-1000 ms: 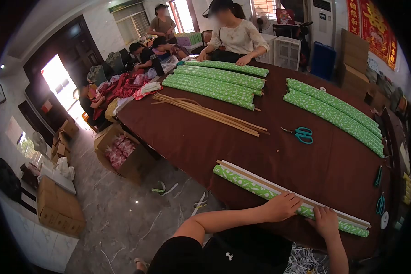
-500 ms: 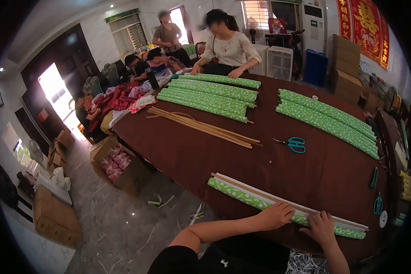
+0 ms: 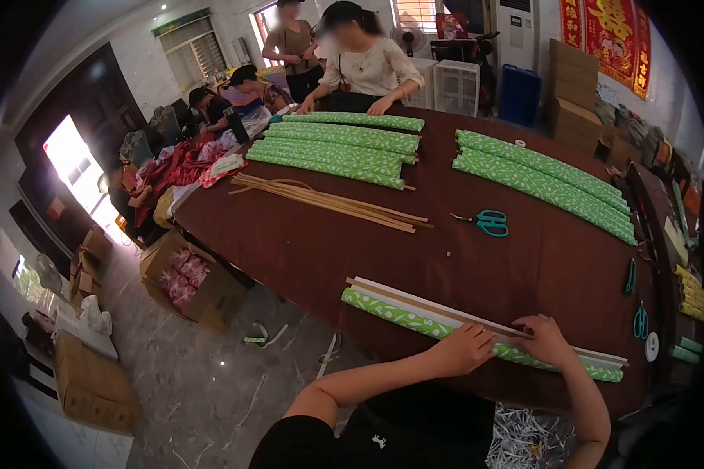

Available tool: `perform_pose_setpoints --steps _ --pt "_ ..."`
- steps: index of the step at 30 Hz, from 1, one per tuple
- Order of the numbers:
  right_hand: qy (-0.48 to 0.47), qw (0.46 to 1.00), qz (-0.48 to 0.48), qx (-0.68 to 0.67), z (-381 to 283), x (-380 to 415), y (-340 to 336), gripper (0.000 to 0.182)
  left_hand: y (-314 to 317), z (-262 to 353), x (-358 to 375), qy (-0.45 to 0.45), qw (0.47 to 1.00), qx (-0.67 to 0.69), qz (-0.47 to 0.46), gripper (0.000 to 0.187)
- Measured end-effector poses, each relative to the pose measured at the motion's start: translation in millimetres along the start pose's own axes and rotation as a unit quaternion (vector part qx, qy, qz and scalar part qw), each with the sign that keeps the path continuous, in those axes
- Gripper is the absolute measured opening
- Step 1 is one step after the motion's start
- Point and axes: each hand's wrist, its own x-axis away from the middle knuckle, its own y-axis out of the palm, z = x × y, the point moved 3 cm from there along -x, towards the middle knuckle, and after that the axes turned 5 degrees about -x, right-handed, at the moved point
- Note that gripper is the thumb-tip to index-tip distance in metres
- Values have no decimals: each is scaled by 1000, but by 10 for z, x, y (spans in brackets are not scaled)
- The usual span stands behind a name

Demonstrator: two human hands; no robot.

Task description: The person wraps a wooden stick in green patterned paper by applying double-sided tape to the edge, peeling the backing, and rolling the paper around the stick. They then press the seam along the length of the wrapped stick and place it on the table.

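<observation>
In front of me lies a green roll with a white leaf-like pattern (image 3: 395, 316), partly rolled, its white underside and a tan strip showing along the far side. My left hand (image 3: 468, 349) is closed over the middle of this roll, its fingers bent across the front and the strip. To its right, my right hand (image 3: 547, 341) reaches over the roll with curled fingers at the white far edge; its fingertips are partly hidden. Teal-handled scissors (image 3: 490, 223) rest farther back on the table.
The brown-covered table (image 3: 305, 258) holds tan strips (image 3: 332, 205), green rolls (image 3: 332, 148) at the back left and more rolls (image 3: 544, 181) at right. Another pair of scissors (image 3: 641, 320) and a white tape roll (image 3: 651, 347) lie at the right edge. A person (image 3: 368, 62) stands across the table.
My right hand has moved from the front of the roll to its far white edge, fingers more curled. My left hand stays on the roll. The camera view has shifted slightly.
</observation>
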Motion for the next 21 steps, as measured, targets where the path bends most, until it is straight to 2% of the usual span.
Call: perform_pose_setpoints --steps 1,4,8,11,14,16,21 --pt "2 999 -26 -44 8 -16 10 29 50 3 27 -6 1000 -17 -8 37" --pt "-36 997 -63 -11 184 -93 44 20 56 13 23 -9 1000 -26 3 32" --pt "8 995 -81 -55 88 -93 -40 18 0 39 30 -6 999 -15 46 30" --pt "-12 994 -69 -89 67 -34 -9 18 -15 66 52 -23 999 -12 21 34" --pt "33 993 -67 -93 -16 24 -12 16 -33 87 57 -34 999 -14 3 36" --pt "97 984 -89 -120 -52 53 -20 15 -39 112 78 -32 999 -23 10 37" --pt "76 987 -81 -117 -77 66 -20 16 -49 131 91 -24 999 -39 10 39"
